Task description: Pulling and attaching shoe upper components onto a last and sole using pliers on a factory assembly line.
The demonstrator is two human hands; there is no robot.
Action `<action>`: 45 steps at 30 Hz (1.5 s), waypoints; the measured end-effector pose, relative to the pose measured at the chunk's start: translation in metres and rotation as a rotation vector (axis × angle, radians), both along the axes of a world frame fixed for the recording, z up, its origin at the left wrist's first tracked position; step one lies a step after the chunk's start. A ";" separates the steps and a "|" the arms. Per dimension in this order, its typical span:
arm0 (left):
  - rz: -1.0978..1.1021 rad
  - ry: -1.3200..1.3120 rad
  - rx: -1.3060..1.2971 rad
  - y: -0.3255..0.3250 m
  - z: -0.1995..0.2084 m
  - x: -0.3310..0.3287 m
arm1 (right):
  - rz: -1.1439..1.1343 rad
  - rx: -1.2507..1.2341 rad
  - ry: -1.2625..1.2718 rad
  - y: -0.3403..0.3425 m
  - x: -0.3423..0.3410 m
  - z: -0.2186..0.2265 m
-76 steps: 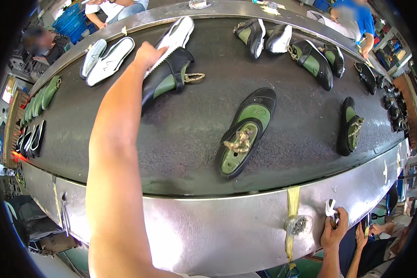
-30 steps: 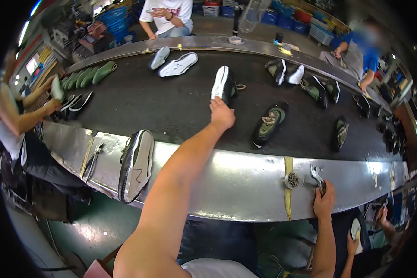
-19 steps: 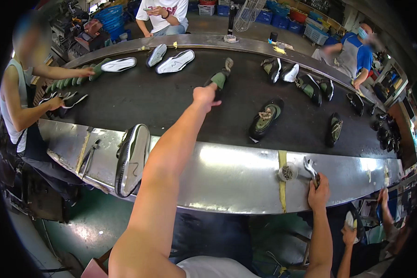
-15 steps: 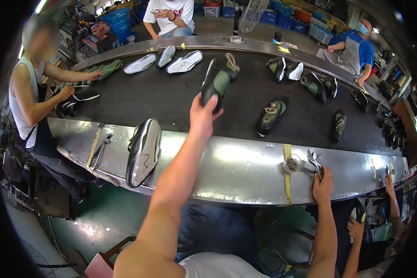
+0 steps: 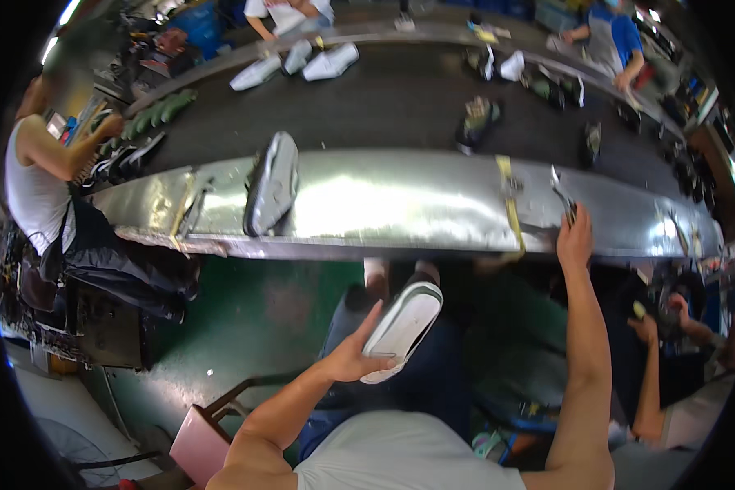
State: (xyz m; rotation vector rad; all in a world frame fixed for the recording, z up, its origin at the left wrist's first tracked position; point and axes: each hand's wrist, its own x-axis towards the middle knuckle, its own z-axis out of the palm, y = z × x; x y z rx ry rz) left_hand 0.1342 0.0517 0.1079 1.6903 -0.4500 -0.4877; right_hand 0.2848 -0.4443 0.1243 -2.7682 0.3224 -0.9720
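Note:
Over my lap, my left hand (image 5: 353, 353) grips a shoe (image 5: 410, 325) with its pale underside turned up; the thumb lies along its edge. My right hand (image 5: 576, 238) is closed round the handles of metal pliers (image 5: 560, 189), whose jaws point away from me over the steel ledge (image 5: 400, 220). Left of centre on that ledge lies another shoe (image 5: 276, 184), its pale sole facing up and sideways. Close to the pliers, a small clear cup (image 5: 512, 186) stands by a yellow tape strip, blurred by motion.
Beyond the ledge, a dark belt (image 5: 367, 102) carries several black, green and white shoes. A co-worker (image 5: 45, 163) stands at the left; others sit across the belt and at lower right. Another hand tool (image 5: 193, 211) lies on the ledge's left. A pink chair (image 5: 198, 447) stands lower left.
My left hand has brought the green and black shoe from over the belt back to my lap, turning its underside up. My right hand still holds the pliers. The view has tilted down.

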 end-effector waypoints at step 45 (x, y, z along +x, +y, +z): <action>0.280 0.046 -0.056 0.017 -0.035 -0.056 | 0.753 1.406 1.239 0.255 -0.261 0.019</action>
